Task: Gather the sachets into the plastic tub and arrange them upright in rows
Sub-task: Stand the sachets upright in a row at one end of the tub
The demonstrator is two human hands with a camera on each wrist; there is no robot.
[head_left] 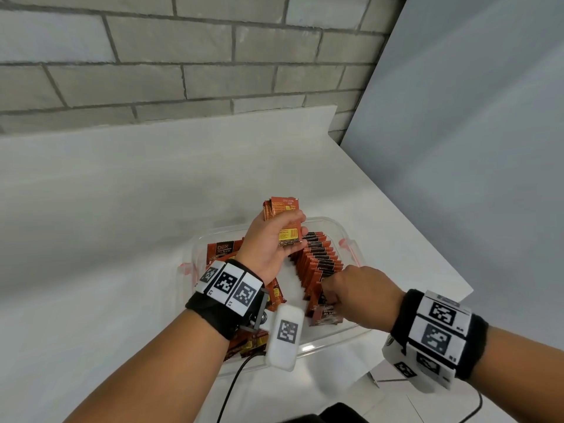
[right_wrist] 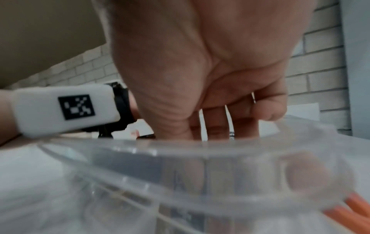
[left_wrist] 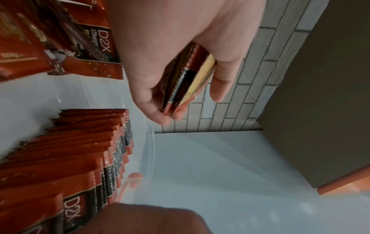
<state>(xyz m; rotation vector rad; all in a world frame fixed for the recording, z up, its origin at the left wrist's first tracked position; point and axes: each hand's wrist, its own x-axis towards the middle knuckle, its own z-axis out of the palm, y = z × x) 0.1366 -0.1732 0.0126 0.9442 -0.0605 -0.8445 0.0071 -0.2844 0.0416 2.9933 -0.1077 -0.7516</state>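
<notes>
Hands: a small stack of sachets [head_left: 282, 222] is held above the tub by the left hand [head_left: 271, 245], thumb on one face, fingers on the other; the right hand [head_left: 355, 288] is lowered, fingers curled, onto the near end of the row, though whether a sachet is pinched cannot be told.
Sachets: a leaning upright row of sachets [head_left: 320, 264] is seen along the tub's right half; loose sachets [head_left: 221, 250] are left lying flat on its left side.
Handling: the packets are judged light, thin and pliable, with slick foil faces; a firm pinch across both flat faces, near the crimped top seam, is advised, since a stack could fan out or slide.
Materials: orange-and-black printed foil with serrated edges is shown.
Tub: the clear plastic tub [head_left: 343, 335], rounded at the corners with orange clips, is set on a smooth white table [head_left: 122, 209].
Surroundings: a grey brick wall [head_left: 183, 56] is seen behind.
</notes>
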